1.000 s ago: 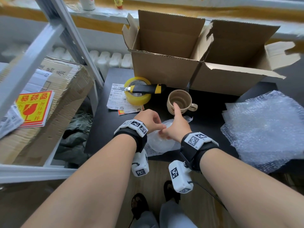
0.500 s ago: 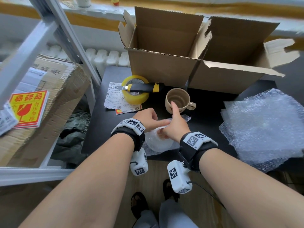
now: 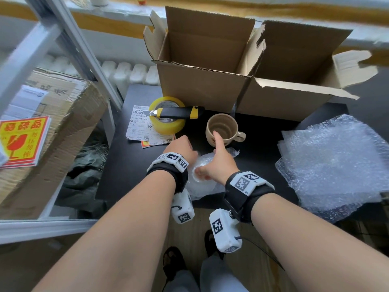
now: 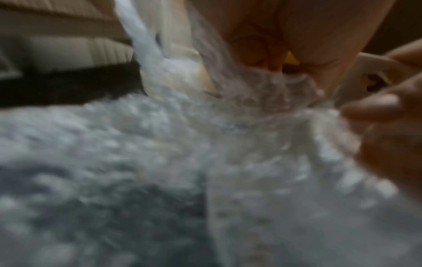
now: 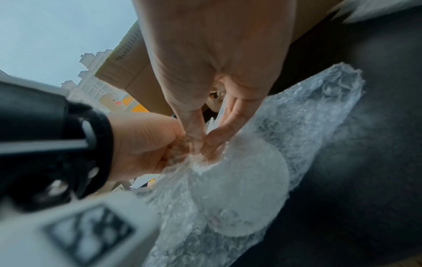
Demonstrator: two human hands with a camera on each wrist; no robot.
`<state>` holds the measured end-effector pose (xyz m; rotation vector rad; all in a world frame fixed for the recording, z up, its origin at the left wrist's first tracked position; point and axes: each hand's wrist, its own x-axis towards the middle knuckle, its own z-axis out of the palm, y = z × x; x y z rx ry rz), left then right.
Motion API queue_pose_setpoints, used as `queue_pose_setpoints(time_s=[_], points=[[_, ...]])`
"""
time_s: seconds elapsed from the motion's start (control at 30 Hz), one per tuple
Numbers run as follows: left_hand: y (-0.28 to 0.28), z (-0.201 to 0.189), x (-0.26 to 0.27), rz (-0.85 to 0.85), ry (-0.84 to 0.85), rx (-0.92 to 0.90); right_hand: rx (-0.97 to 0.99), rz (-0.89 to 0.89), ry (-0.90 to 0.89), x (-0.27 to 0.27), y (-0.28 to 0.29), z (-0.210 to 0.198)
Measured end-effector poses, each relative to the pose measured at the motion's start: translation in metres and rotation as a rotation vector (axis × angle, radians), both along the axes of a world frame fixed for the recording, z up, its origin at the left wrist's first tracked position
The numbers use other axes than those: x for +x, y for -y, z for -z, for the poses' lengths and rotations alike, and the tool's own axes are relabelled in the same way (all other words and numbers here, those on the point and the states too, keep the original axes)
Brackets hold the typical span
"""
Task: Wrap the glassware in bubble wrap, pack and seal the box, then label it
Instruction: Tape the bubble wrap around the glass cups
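Observation:
A round glass item wrapped in bubble wrap [image 3: 202,182] lies at the near edge of the black table [image 3: 130,175]. My left hand [image 3: 185,149] grips the gathered wrap from the left, fingers curled. My right hand [image 3: 219,163] pinches the same gathered wrap, thumb raised. In the right wrist view the fingers [image 5: 212,137] meet the left hand [image 5: 146,144] above the wrapped bundle [image 5: 239,189]. The left wrist view is blurred and filled with bubble wrap [image 4: 160,162]. A beige mug [image 3: 222,129] stands unwrapped just beyond my hands. The open cardboard box [image 3: 210,66] stands at the back.
A yellow tape roll [image 3: 168,123] with a utility knife [image 3: 179,112] across it sits on the left, over printed labels [image 3: 143,127]. Spare bubble wrap sheets [image 3: 336,165] lie on the right. A shelf frame [image 3: 69,39] and a box with fragile stickers [image 3: 21,142] stand at the left.
Both hands stay on the wrapped bundle and keep working the gathered wrap; the left hand has shifted slightly over it. Nothing else on the table has moved.

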<state>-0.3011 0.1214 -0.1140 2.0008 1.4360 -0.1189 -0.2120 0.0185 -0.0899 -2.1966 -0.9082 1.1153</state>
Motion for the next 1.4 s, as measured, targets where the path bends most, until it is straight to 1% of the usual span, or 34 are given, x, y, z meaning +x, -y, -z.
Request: queue_pose_setpoints(time_s=[0.1,0.13,0.17,0.2,0.27,0.33,0.37,0.43,0.53,0.57,0.63,0.73,0.83,0.9,1.07,1.23,1.33,1.4], points=[[-0.005,-0.002,0.001,-0.242,0.245,-0.119,-0.005,0.009,-0.01,0.0,0.0,0.001],[-0.007,-0.005,0.001,-0.319,0.31,-0.147,-0.003,0.012,-0.013,0.0,0.0,0.001],[-0.008,-0.009,0.0,-0.359,0.352,-0.148,-0.003,0.012,-0.013,0.0,0.0,0.002],[-0.009,-0.013,0.0,-0.362,0.371,-0.126,-0.003,0.009,-0.01,0.0,0.0,0.002],[-0.011,-0.019,-0.003,-0.309,0.412,-0.11,0.0,0.002,-0.002,0.001,0.001,0.002],[-0.012,-0.026,-0.009,-0.205,0.455,-0.206,0.003,0.0,-0.004,0.001,0.001,0.001],[-0.012,-0.028,-0.012,-0.143,0.451,-0.259,0.0,-0.001,-0.006,0.001,0.001,0.0],[-0.011,-0.03,-0.017,0.013,0.374,-0.325,-0.01,-0.004,-0.011,0.0,0.0,0.0],[-0.005,-0.031,-0.017,0.296,0.102,-0.378,-0.016,-0.003,-0.02,-0.001,-0.001,-0.001],[-0.002,-0.032,-0.015,0.37,0.038,-0.37,-0.017,-0.006,-0.016,0.0,-0.001,-0.002],[0.004,-0.03,-0.011,0.472,-0.052,-0.308,-0.016,-0.01,-0.017,0.0,0.0,-0.003],[0.013,-0.02,-0.007,0.584,-0.189,-0.15,-0.005,-0.005,-0.048,0.001,0.002,-0.006],[0.02,-0.01,-0.011,0.678,-0.25,-0.08,0.01,-0.005,-0.049,0.003,0.005,-0.007],[0.022,-0.005,-0.016,0.709,-0.246,-0.035,0.006,-0.008,-0.04,0.005,0.005,-0.007],[0.023,-0.003,-0.02,0.676,-0.209,0.0,-0.037,-0.04,-0.023,0.004,0.003,-0.007],[0.026,-0.004,-0.02,0.666,-0.229,0.025,-0.05,-0.048,0.005,-0.001,0.006,-0.008],[0.027,-0.005,-0.019,0.669,-0.238,0.032,-0.035,-0.047,0.055,-0.007,0.008,-0.007],[0.027,-0.005,-0.019,0.67,-0.244,0.042,-0.018,-0.048,0.12,-0.009,0.01,-0.007]])
